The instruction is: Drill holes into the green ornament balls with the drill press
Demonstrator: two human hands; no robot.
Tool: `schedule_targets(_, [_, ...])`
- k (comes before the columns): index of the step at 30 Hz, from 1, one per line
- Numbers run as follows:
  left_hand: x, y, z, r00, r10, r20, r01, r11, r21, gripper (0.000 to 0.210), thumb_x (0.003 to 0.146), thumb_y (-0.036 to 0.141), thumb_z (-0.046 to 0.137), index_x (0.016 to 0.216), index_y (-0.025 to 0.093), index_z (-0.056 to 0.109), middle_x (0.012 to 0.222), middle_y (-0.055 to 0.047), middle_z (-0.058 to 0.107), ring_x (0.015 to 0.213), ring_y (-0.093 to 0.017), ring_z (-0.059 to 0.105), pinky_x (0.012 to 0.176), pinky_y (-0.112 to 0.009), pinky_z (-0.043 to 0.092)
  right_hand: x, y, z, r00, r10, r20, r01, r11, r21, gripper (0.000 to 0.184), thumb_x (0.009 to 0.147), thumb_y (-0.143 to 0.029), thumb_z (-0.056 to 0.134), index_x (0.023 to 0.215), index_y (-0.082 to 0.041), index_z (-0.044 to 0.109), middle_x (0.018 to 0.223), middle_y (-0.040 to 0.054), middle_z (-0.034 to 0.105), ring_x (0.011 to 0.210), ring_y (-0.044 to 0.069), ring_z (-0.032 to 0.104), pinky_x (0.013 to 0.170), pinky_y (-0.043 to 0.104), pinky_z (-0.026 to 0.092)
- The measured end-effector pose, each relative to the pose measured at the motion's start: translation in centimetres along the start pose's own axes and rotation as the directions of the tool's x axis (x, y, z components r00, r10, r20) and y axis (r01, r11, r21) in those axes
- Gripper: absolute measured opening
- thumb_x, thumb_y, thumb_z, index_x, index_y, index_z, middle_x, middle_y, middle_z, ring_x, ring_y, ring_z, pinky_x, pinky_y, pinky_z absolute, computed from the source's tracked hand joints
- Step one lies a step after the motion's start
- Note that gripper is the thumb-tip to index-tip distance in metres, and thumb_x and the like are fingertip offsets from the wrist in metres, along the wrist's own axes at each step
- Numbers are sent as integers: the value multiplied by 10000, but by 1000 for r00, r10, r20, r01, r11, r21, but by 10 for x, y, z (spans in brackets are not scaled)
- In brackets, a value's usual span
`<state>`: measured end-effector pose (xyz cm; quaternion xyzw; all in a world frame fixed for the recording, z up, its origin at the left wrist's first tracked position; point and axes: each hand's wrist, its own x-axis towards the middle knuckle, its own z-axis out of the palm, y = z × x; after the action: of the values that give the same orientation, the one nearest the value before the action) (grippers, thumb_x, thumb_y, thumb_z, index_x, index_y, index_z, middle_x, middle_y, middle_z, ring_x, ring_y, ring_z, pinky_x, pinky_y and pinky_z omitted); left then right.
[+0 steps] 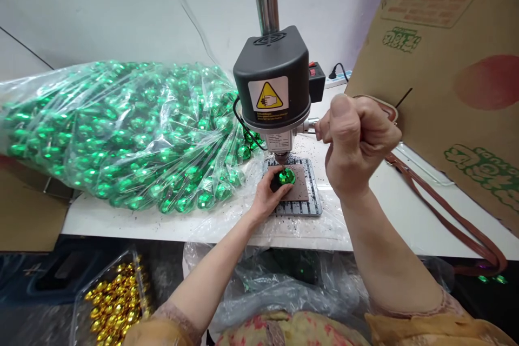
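Note:
My left hand [268, 192] pinches a shiny green faceted ball [287, 176] between thumb and fingers. The ball rests on a brown square board [298, 188] over the slotted metal base [310, 208]. Directly above it, the chuck of a small black bench drill press [271, 75] points down at the ball; whether the bit is inside the ball I cannot tell. My right hand [357, 140] is closed in a fist at the machine's right side, around the feed lever [310, 125], most of which the fingers hide.
A large clear bag [121, 130] of green faceted balls fills the table's left. Cardboard [454, 75] stands at the right, near a brown strap [441, 211]. Dark shavings litter the base. Below the left table edge sits a clear container of gold balls [117, 303].

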<state>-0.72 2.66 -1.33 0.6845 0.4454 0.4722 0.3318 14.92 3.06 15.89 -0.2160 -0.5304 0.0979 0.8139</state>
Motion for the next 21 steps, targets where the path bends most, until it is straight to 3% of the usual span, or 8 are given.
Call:
schedule_targets(8, [-2,4,2,999,-40,-5,39,997,-73,500,847,447,793,1230,210,577,1215,-96,690,1146,-249,659,1014,-402,524,-15,8,-3,998,-51,-43,48,997,-67,512,952,-361,554,571,-231,238,497,-48,277,450,77,324,451,321,282])
schedule_targets(15, [-1,4,2,999,-38,-18,37,997,-73,509,835,470,803,1217,210,589,1212,-97,693,1142,-253,661,1011,-398,522,-18,14,-2,984,-150,-91,156,986,58,533,917,-257,588,573,-202,185,499,-60,242,432,53,267,445,293,248])
schedule_targets(21, [-3,3,3,999,-33,-19,31,996,-79,498,845,466,795,1225,213,596,1178,-83,703,1110,-239,669,993,-387,528,-26,19,-4,978,-165,-126,171,985,37,543,905,-250,600,565,-197,180,505,-57,212,439,45,241,444,287,262])
